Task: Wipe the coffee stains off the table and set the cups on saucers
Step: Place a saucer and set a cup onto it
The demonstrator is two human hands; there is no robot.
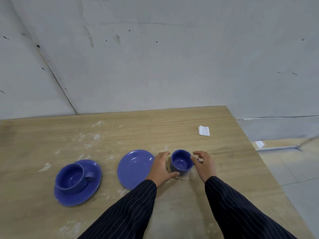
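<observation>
A blue cup (181, 163) stands on the wooden table (172, 125), right of an empty blue saucer (133, 168). My right hand (206, 165) curls its fingers on the cup's handle at the cup's right side. On the cup's left, my left hand (162, 168) is spread, its thumb by the cup's base, partly covering the saucer's right rim. A wet, shiny patch (180, 178) lies on the table just in front of the cup. Farther left, a second blue cup (72, 176) sits on its own saucer (77, 196).
A folded white tissue (204, 130) lies near the table's far right edge. Whitish smears (88, 137) mark the wood at the back left. A grey wall stands behind the table, and the tiled floor (290, 169) drops away at the right.
</observation>
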